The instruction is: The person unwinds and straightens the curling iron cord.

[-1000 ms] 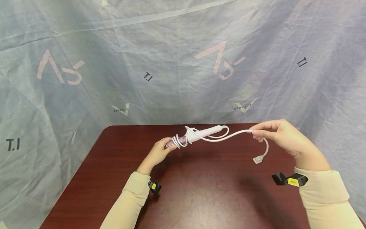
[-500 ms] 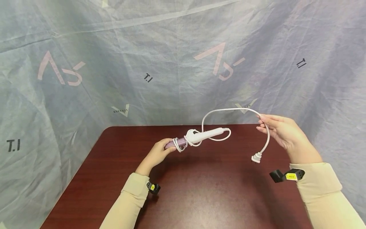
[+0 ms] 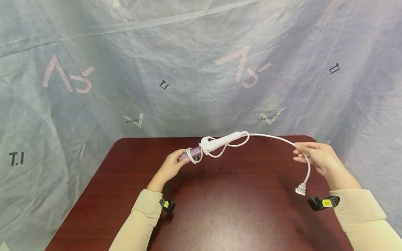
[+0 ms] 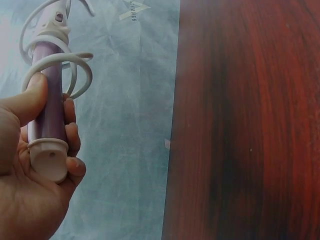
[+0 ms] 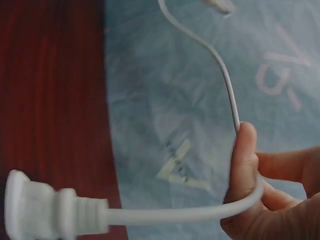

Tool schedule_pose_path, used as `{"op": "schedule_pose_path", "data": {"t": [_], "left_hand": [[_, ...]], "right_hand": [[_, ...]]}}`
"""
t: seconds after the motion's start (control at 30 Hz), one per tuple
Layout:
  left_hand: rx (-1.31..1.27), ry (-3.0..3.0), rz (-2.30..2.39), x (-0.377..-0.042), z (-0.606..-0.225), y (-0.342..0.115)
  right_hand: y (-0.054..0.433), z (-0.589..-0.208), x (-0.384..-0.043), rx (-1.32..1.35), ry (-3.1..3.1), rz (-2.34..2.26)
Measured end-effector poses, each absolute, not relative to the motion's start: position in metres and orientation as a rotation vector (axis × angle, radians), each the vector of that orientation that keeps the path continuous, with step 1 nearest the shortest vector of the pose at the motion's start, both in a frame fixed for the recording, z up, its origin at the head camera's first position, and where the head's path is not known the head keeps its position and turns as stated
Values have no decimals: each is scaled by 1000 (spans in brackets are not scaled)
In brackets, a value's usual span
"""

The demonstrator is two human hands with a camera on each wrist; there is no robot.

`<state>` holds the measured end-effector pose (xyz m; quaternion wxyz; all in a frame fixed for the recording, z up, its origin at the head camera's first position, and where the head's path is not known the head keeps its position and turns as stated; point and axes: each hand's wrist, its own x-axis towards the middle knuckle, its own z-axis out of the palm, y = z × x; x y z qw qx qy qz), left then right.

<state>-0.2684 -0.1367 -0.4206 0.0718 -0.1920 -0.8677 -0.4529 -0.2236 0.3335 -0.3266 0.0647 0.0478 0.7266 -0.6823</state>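
In the head view my left hand point(image 3: 171, 163) grips a curling iron point(image 3: 221, 141) by the far end of its purple barrel point(image 4: 50, 110), with the white handle pointing up and to the right. Coils of white cord point(image 4: 70, 57) loop loosely round the barrel and the base of the handle. On the right, my right hand point(image 3: 318, 157) pinches the cord between thumb and fingers, a short way from its end. From there the white plug point(image 3: 300, 189) dangles over the table; it looms large in the right wrist view. A stretch of cord arches between the two hands.
Below both hands spreads a dark red-brown wooden table point(image 3: 232, 202). A grey-blue cloth backdrop point(image 3: 188, 69) with printed letters hangs behind its far edge and along the sides. Each sleeve cuff carries a small black wrist camera point(image 3: 325, 203).
My right hand rose and then came down farther right, drawing the cord into a longer, flatter arc; the plug swung right with it. My left hand keeps its grip, nearly still.
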Motion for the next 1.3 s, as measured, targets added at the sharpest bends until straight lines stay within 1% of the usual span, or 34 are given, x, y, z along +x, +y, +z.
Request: {"op": "schedule_pose_path", "data": {"t": [0.17, 0.3, 0.57, 0.77, 1.0, 1.3], "left_hand": [[-536, -2590, -1372, -271, -419, -137], [-498, -2584, -1366, -273, -420, -136], [-477, -2591, -1369, -275, -424, -132], [-491, -2582, -1383, -277, -428, -127], [-503, -2585, -1374, -278, -434, -119], [-533, -2583, -1376, -277, -435, -113]], "right_hand": [[342, -339, -210, 83, 2534, -1593], [346, -347, -199, 46, 2615, -1363], [362, -375, -181, 105, 2574, -1280], [371, -398, -178, 115, 2590, -1222], [365, -418, -178, 153, 2657, -1135], [354, -436, -173, 116, 2754, -1015]]}}
